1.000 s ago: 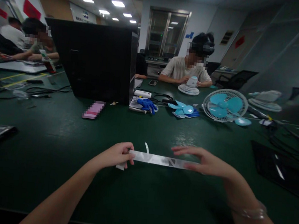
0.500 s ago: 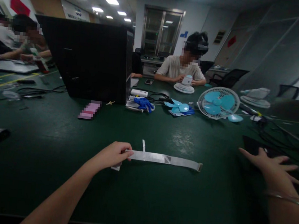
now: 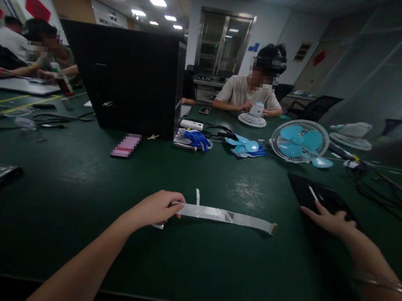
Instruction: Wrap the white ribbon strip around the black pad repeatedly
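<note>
My left hand (image 3: 159, 208) is closed on the left end of a flat white ribbon cable (image 3: 215, 214), thumb on top and fingers curled round it. The cable stretches rightward over the green table to a small connector (image 3: 274, 229) at its far end. A thin pale strip (image 3: 197, 199) sticks up from the cable near my thumb. To the right, my right hand (image 3: 334, 223) rests on a flat black panel (image 3: 301, 186), thumb and fingers spread apart over it. A thin white streak shows on the panel by the fingertips. What lies under the palm is hidden.
A large black case (image 3: 122, 77) stands behind the left hand, with a phone (image 3: 126, 145) before it. Blue-and-white gloves (image 3: 197, 140), blue fan blades (image 3: 243, 144) and a fan (image 3: 299, 140) line the back. Cables (image 3: 375, 191) lie right. A person (image 3: 245, 90) sits opposite.
My right hand and the black panel have slid left together, nearer the cable, and the fingers are less widely spread. The left hand keeps its hold on the cable. The view has shifted slightly.
</note>
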{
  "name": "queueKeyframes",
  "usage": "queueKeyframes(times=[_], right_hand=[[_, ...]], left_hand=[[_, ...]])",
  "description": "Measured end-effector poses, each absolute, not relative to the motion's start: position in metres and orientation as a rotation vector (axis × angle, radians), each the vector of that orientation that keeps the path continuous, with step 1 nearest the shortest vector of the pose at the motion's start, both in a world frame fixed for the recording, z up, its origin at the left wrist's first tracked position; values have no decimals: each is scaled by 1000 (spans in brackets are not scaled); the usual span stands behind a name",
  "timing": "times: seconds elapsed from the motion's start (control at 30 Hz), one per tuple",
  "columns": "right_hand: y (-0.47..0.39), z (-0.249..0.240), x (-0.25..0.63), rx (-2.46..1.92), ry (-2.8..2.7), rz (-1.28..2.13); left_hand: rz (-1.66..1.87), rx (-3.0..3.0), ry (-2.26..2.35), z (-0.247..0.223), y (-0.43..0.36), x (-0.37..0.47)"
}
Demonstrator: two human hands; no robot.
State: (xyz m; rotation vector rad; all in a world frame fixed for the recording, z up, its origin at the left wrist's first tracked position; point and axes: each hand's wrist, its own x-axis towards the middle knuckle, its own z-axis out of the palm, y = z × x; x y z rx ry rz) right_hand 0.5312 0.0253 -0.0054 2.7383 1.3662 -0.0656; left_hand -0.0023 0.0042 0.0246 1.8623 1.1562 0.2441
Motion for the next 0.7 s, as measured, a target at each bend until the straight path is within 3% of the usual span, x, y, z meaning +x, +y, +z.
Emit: queueKeyframes(times=[0.4, 0.7], right_hand=[[34, 28, 326, 1601, 2294, -660], [24, 40, 305, 1273, 2407, -835]], left_hand=[[51, 1750, 1035, 25, 8, -9], [60, 1724, 1002, 25, 10, -7]])
